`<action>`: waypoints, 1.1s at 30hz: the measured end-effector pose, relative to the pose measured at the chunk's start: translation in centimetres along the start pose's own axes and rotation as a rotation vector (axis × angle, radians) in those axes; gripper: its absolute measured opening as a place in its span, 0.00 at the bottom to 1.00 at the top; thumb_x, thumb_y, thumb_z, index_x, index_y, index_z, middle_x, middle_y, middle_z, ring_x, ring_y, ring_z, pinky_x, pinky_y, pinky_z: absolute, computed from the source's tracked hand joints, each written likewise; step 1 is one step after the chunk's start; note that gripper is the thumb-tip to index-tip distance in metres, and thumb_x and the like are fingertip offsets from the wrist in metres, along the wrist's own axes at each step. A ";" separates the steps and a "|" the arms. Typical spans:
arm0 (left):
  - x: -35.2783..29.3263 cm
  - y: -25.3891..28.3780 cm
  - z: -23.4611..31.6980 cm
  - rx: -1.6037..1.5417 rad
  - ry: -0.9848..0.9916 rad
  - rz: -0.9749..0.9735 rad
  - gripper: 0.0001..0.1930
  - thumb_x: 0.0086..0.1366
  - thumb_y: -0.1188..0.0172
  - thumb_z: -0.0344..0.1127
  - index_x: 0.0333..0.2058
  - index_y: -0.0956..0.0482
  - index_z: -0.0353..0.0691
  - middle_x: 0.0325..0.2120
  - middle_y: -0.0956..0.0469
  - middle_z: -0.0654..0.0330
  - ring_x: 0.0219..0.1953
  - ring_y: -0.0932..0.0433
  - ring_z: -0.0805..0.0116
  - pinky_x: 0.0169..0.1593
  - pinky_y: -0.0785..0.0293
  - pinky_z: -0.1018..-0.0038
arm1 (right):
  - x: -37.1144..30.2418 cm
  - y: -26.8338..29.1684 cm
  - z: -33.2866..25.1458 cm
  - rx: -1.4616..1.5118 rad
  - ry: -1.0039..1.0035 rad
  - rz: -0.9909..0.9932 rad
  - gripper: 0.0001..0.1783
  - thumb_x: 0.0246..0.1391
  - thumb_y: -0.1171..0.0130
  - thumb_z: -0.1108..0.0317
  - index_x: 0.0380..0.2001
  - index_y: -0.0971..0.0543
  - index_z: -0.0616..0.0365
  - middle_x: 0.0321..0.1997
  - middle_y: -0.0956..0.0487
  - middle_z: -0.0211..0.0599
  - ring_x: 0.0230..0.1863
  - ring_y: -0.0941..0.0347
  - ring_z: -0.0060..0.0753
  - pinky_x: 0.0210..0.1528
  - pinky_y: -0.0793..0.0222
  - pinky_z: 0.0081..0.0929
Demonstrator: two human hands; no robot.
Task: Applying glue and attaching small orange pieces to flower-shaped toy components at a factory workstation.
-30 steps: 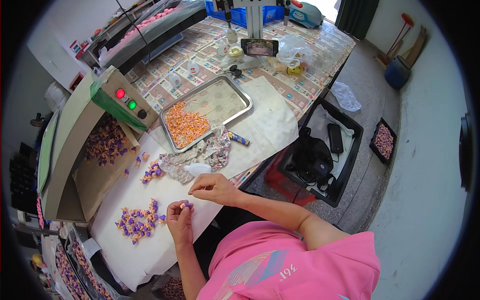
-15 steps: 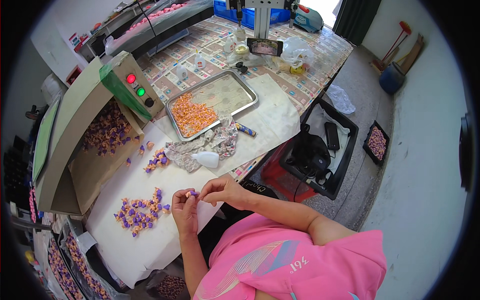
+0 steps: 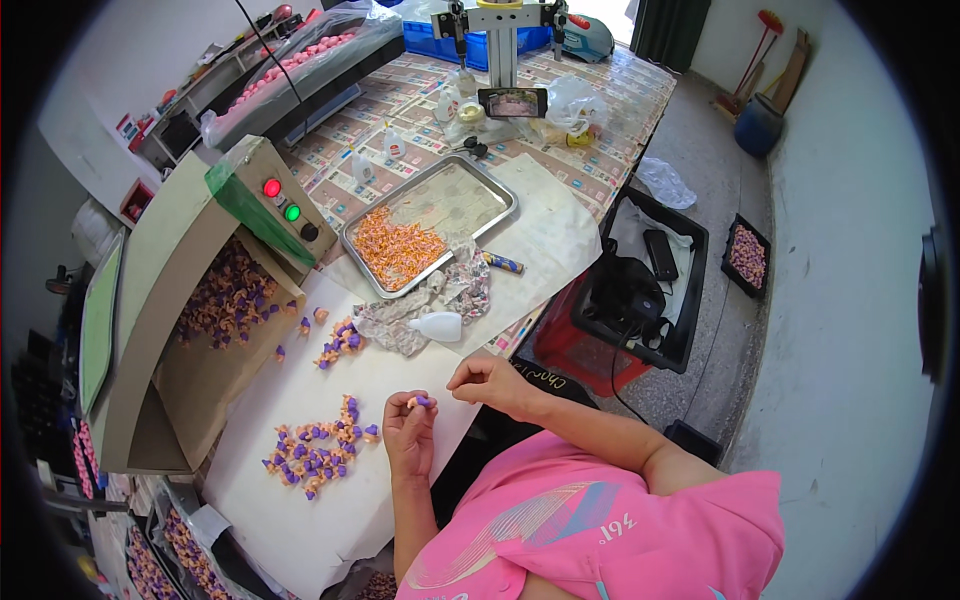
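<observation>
My left hand [image 3: 408, 440] pinches a small peach-and-purple plastic figure [image 3: 421, 402] between thumb and fingertips, just above the white table cover. A short gap to the right, my right hand [image 3: 495, 386] has its thumb and fingertips pressed together; whatever they may hold is too small to make out. Left of my left hand lies a loose pile of similar figures [image 3: 318, 452], with a smaller cluster [image 3: 341, 344] farther back. Beyond my hands, a metal tray [image 3: 478, 232] carries a heap of tiny orange-and-white pieces [image 3: 398, 250].
A box-shaped machine [image 3: 160, 290] with lit buttons stands left, figures heaped in its opening. Near the tray are a crumpled cloth [image 3: 400, 322], a white bottle [image 3: 438, 325] and a blue tube [image 3: 503, 262]. Right of the table stands a black crate [image 3: 690, 275]; a propped phone [image 3: 512, 103] is farther back.
My right hand has drawn away from the figure, opening a gap between the hands. My left hand still holds the figure. The whole view has shifted slightly.
</observation>
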State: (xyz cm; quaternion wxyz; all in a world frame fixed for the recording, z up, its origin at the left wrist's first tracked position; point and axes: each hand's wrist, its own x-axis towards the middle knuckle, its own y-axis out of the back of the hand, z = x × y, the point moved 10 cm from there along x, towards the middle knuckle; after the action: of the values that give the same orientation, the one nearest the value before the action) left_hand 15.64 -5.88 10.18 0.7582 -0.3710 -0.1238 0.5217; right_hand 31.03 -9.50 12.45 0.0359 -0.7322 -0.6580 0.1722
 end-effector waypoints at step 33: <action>7.6 1.5 -4.3 0.209 -0.105 0.103 0.12 0.62 0.40 0.24 0.44 0.29 0.35 0.42 0.24 0.56 0.41 0.22 0.70 0.47 0.22 0.75 | 10.7 4.0 4.1 0.050 -0.117 -0.303 0.07 0.54 0.36 0.71 0.35 0.21 0.61 0.31 0.21 0.27 0.31 0.27 0.16 0.35 0.30 0.15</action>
State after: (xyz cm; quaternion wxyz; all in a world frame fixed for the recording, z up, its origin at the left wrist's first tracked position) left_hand 20.28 -0.78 4.59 0.7574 -0.2682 -0.0891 0.5886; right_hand 34.47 -0.27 5.30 0.0412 -0.6120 -0.7575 0.2233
